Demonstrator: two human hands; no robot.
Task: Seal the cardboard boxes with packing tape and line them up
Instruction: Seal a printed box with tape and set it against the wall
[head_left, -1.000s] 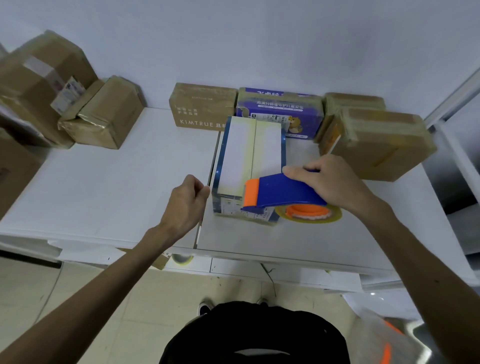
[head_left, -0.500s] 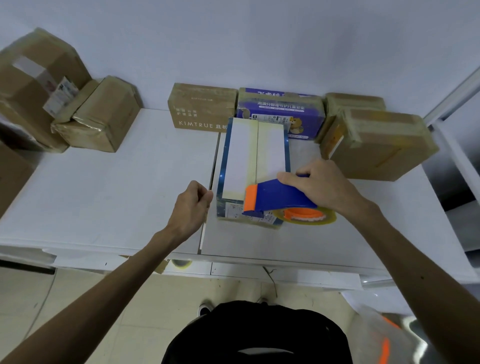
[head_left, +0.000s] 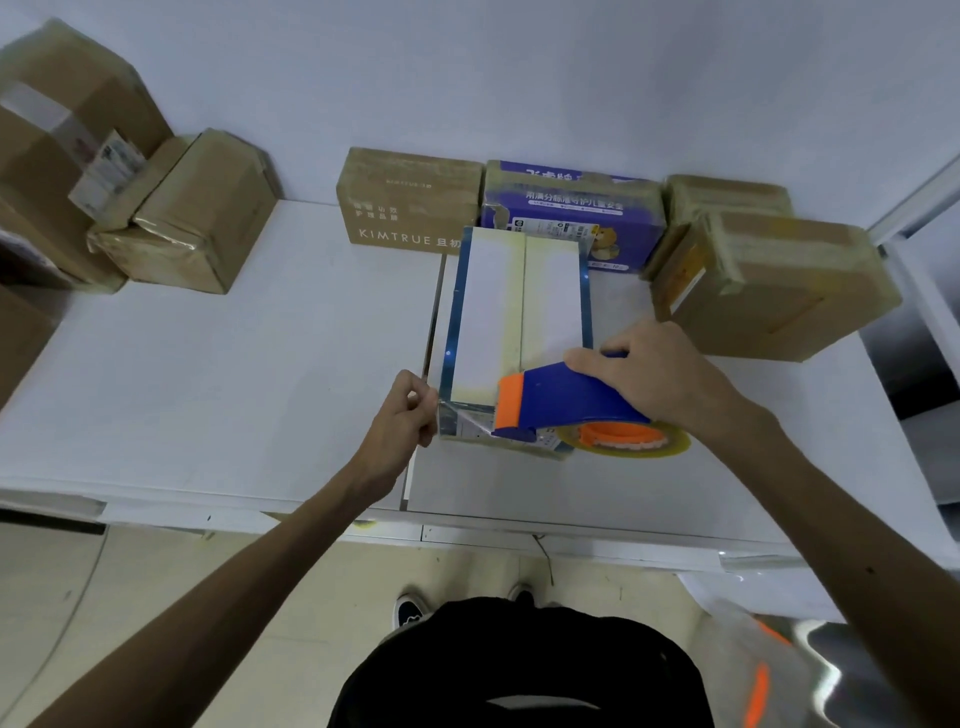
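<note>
Box (head_left: 488, 312) sits mid-frame. Right hand (head_left: 670, 379) is clamped round the dispenser (head_left: 561, 400) at its lower edge, probably to cut tape. Left hand (head_left: 400, 421), fingers curled, braces the lower-left corner so it won't slide.

A white-topped, blue-edged cardboard box (head_left: 511, 322) lies flat on the white surface (head_left: 260, 389), a blue-and-orange tape dispenser (head_left: 566, 397) on its near end.

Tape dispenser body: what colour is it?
The tape dispenser is blue with an orange front end; head view.
</note>
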